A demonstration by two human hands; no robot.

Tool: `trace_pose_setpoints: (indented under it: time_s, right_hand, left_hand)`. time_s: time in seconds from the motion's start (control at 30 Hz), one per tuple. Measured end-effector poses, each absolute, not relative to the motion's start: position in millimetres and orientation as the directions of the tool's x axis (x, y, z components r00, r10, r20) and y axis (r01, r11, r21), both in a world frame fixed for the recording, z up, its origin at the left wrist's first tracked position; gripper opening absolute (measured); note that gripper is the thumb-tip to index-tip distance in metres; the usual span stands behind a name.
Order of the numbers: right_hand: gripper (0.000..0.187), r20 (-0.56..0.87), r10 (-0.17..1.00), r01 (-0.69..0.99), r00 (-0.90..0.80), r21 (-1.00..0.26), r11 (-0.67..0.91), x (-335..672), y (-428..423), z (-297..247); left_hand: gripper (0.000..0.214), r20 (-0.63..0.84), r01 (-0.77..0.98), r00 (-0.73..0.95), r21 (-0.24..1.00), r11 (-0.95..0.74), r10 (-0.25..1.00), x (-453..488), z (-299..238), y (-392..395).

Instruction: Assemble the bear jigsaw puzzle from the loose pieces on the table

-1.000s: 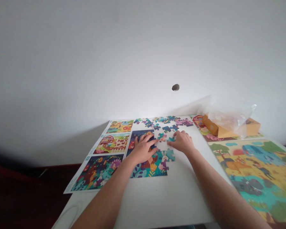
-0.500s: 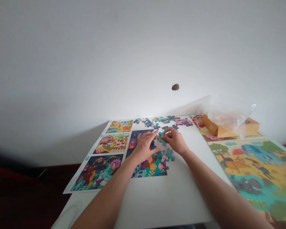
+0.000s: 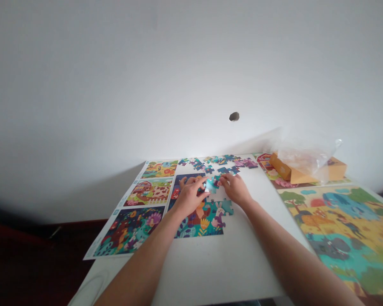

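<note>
A teal jigsaw puzzle piece [image 3: 212,185], perhaps several joined, is between my two hands above the right part of a partly assembled jigsaw puzzle [image 3: 204,225]. My left hand [image 3: 190,196] pinches its left side, with the thumb below and the fingers above. At its right edge my right hand [image 3: 237,189] grips it with closed fingertips. The puzzle shows a dark night scene with a white rabbit and yellow flowers. My left hand and forearm hide part of its middle. Loose puzzle pieces [image 3: 221,160] lie scattered beyond my hands.
On the left lies a reference sheet [image 3: 127,205] with three pictures. To the right is a finished animal puzzle [image 3: 341,238]. Behind it, an orange box [image 3: 333,170] and a clear plastic bag [image 3: 306,155] rest on a farm picture [image 3: 282,183]. A wall [image 3: 191,85] with a hole stands behind the white table [image 3: 210,272].
My left hand has closed from spread fingers to a pinch on the teal puzzle piece. The piece has shifted slightly left and tilted, catching light. My right hand has moved slightly nearer.
</note>
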State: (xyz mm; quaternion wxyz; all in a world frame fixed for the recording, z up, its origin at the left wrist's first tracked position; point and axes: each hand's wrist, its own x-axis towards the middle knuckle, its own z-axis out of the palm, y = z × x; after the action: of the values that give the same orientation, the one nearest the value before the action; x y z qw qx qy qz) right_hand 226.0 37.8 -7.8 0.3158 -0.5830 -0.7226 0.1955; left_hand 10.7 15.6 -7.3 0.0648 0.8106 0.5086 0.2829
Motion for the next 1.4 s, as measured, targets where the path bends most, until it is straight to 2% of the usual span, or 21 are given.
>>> trace_pose_setpoints:
  time_s: [0.13,0.3,0.37,0.47,0.57,0.63,0.73,0.97,1.4]
  right_hand:
    - [0.031,0.218,0.976,0.779,-0.027,-0.608,0.157,228.9,39.1,-8.3]
    - [0.04,0.26,0.944,0.754,-0.203,-0.573,0.32,224.3,34.7,-5.0]
    - [0.042,0.203,0.958,0.801,-0.202,-0.529,0.281,223.4,33.5,-4.1]
    - [0.045,0.171,0.979,0.847,-0.114,-0.497,0.186,224.9,33.1,-2.4]
    - [0.044,0.237,0.964,0.742,-0.122,-0.623,0.247,226.1,32.9,-0.2]
    - [0.038,0.279,0.945,0.596,-0.169,-0.735,0.323,224.9,32.8,0.0]
    - [0.028,0.302,0.934,0.457,-0.189,-0.815,0.356,221.4,33.2,-2.4]
    - [0.025,0.271,0.949,0.404,-0.163,-0.859,0.315,219.7,35.9,-7.5]
    - [0.021,0.307,0.937,0.342,-0.166,-0.873,0.346,219.6,34.1,-4.2]
  left_hand:
    - [0.048,0.401,0.786,0.312,0.4,-0.471,0.861,10.1,-8.1,16.5]
    - [0.048,0.411,0.789,0.31,0.392,-0.473,0.857,10.5,-5.7,15.5]
    - [0.048,0.417,0.795,0.308,0.381,-0.471,0.856,10.5,-4.9,15.2]
    - [0.047,0.419,0.801,0.31,0.368,-0.472,0.853,10.0,-5.4,15.5]
    - [0.048,0.433,0.801,0.304,0.366,-0.473,0.849,9.4,-6.6,16.4]
    - [0.049,0.447,0.802,0.298,0.363,-0.476,0.843,9.3,-6.7,16.7]
    - [0.049,0.45,0.799,0.305,0.358,-0.483,0.839,9.5,-6.0,16.7]
    - [0.05,0.445,0.792,0.312,0.367,-0.488,0.839,9.3,-6.4,16.2]
    - [0.053,0.479,0.783,0.306,0.365,-0.504,0.823,8.9,-9.4,17.7]
